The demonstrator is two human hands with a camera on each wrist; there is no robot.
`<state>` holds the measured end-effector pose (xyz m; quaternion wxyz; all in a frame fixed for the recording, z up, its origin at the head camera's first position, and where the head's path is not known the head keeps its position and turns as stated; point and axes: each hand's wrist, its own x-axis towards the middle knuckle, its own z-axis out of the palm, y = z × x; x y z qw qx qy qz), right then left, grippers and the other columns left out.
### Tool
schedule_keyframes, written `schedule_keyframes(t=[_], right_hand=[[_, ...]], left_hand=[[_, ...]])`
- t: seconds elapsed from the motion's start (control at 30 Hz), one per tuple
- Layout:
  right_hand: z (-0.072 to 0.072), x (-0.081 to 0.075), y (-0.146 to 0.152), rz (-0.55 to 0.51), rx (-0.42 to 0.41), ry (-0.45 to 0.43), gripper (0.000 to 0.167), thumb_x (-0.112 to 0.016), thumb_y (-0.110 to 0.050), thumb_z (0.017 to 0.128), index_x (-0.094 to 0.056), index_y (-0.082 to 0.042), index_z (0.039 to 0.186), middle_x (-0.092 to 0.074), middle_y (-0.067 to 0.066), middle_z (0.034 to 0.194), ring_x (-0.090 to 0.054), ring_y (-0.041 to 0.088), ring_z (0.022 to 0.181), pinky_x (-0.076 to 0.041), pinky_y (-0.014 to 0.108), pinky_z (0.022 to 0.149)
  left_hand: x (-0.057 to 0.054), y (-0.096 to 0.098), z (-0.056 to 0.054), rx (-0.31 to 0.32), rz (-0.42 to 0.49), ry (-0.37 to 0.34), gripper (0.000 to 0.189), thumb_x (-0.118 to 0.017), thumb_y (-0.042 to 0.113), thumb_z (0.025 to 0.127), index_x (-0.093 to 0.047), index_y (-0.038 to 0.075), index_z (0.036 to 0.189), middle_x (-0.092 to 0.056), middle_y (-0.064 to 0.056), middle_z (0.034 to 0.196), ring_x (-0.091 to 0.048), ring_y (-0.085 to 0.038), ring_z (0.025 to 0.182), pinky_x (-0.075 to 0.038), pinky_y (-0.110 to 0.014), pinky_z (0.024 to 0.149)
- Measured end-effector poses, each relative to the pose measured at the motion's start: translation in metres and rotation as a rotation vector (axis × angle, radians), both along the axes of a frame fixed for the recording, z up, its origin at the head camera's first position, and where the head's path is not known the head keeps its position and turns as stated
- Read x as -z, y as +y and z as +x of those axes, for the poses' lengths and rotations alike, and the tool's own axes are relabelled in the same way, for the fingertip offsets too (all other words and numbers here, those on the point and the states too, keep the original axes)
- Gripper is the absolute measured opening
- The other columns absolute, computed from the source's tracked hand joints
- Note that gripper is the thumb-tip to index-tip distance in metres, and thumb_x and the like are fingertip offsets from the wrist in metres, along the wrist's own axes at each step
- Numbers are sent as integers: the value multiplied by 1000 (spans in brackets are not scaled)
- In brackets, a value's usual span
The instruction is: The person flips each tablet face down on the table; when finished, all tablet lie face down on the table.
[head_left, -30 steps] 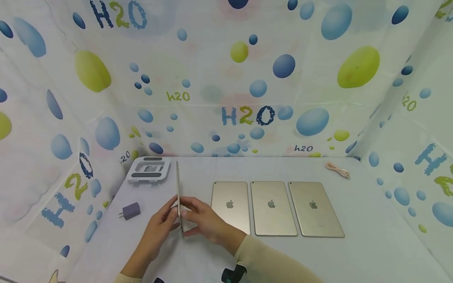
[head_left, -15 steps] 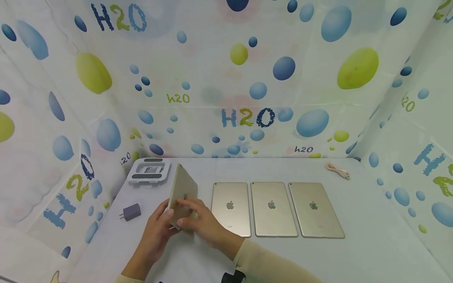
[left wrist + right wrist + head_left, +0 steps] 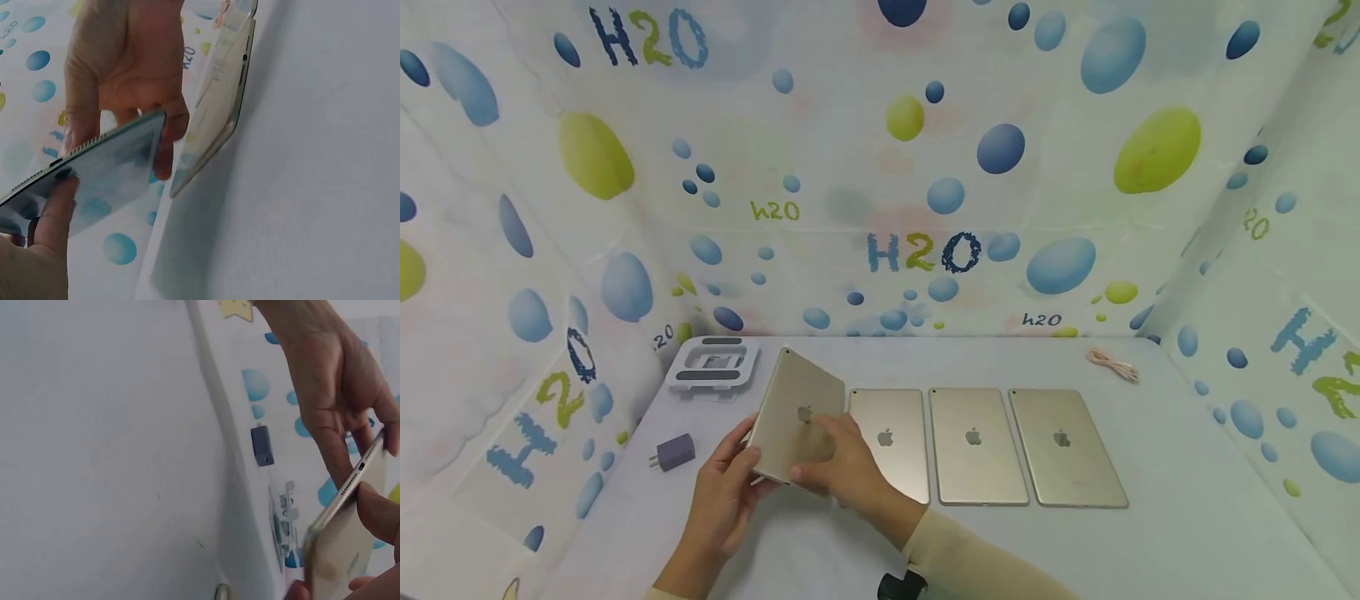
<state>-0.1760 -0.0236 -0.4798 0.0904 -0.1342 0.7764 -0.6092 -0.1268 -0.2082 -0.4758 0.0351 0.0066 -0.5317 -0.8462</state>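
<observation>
A gold tablet (image 3: 784, 408) with an apple logo is held tilted up, its back turned partly toward the head view. My left hand (image 3: 722, 496) grips its lower left edge, thumb on the back. My right hand (image 3: 850, 467) holds it from the right; the index finger touches the back by the logo and the thumb lies near the bottom edge. Some right fingers reach past the side edge in the right wrist view. The dark glossy screen (image 3: 119, 169) faces the left wrist camera. Just right of my right hand lies a second gold tablet (image 3: 887, 417), back up.
Two more gold tablets (image 3: 979, 467) (image 3: 1075, 467) lie face down in the row to the right. A purple plug adapter (image 3: 675, 452) sits at the left. Behind it is a white-and-grey plastic stand (image 3: 713, 375). A coiled pinkish cable (image 3: 1112, 365) lies at the back right.
The held tablet has turned from edge-on to showing its gold back, its right side swinging to the right. My right hand has moved slightly right with it; the left hand keeps its grip.
</observation>
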Motion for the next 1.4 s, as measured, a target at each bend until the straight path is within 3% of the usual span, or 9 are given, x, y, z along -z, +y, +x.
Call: schedule_keyframes(t=[0.1, 0.2, 0.37, 0.6, 0.8, 1.0, 1.1, 1.23, 1.4], right_hand=[[-1, 1, 1, 15, 19, -28, 85, -88, -18, 76, -48, -9, 151, -36, 22, 158, -41, 40, 141, -38, 56, 113], [-2, 2, 2, 5, 27, -64, 84, -83, -14, 80, -43, -10, 154, -29, 24, 163, -32, 44, 148, -31, 58, 118], [-5, 5, 2, -14, 32, -96, 80, -74, -19, 88, -35, -10, 158, -30, 20, 164, -26, 40, 152, -25, 58, 121], [-10, 11, 3, -22, -9, -118, 82, -71, -29, 93, -29, -7, 160, -31, 18, 164, -25, 38, 153, -24, 57, 121], [-12, 15, 3, 34, -20, -133, 81, -68, -34, 95, -29, -3, 159, -32, 20, 163, -26, 40, 152, -25, 57, 121], [-12, 13, 3, 46, -20, -145, 81, -65, -36, 97, -28, 1, 158, -32, 22, 163, -26, 42, 151, -24, 57, 121], [-11, 12, 2, 59, -19, -153, 81, -65, -36, 97, -28, 1, 158, -32, 23, 162, -27, 42, 151, -25, 57, 121], [-10, 11, 0, 88, -22, -157, 80, -63, -36, 97, -28, 2, 158, -33, 22, 162, -28, 41, 151, -26, 56, 121], [-11, 8, 1, 84, -44, -166, 80, -61, -34, 98, -26, 3, 158, -31, 22, 163, -26, 40, 152, -25, 55, 122]], left_hand=[[1, -9, 1, -53, -73, -38, 48, -56, 1, 102, -48, 4, 149, -65, 2, 120, -68, -13, 106, -60, -30, 84], [-1, -19, -1, -73, -229, -156, 54, -59, 1, 100, -42, -2, 151, -60, 0, 125, -63, -8, 109, -56, -23, 92], [-3, -32, -3, -30, -490, -321, 58, -56, 0, 99, -36, -6, 153, -44, -14, 139, -50, -12, 114, -49, -14, 93], [11, -39, -1, 6, -639, -344, 56, -57, 0, 99, -37, -10, 150, -47, -17, 136, -47, -15, 110, -48, -14, 85], [17, -39, -1, 16, -699, -349, 54, -54, 1, 100, -37, -12, 149, -48, -23, 139, -48, -19, 114, -48, -11, 84], [22, -36, -3, 16, -831, -339, 52, -55, 1, 100, -39, -13, 147, -51, -27, 138, -51, -26, 119, -48, -12, 84], [23, -36, -3, 11, -923, -340, 51, -55, 3, 100, -41, -13, 146, -54, -27, 136, -53, -29, 119, -51, -23, 92], [22, -35, -5, 22, -1034, -345, 50, -54, 3, 98, -44, -15, 144, -58, -29, 132, -56, -34, 117, -50, -46, 101], [18, -35, -5, 33, -1069, -349, 48, -49, 9, 101, -46, -15, 142, -54, -33, 140, -55, -44, 127, -45, -57, 107]])
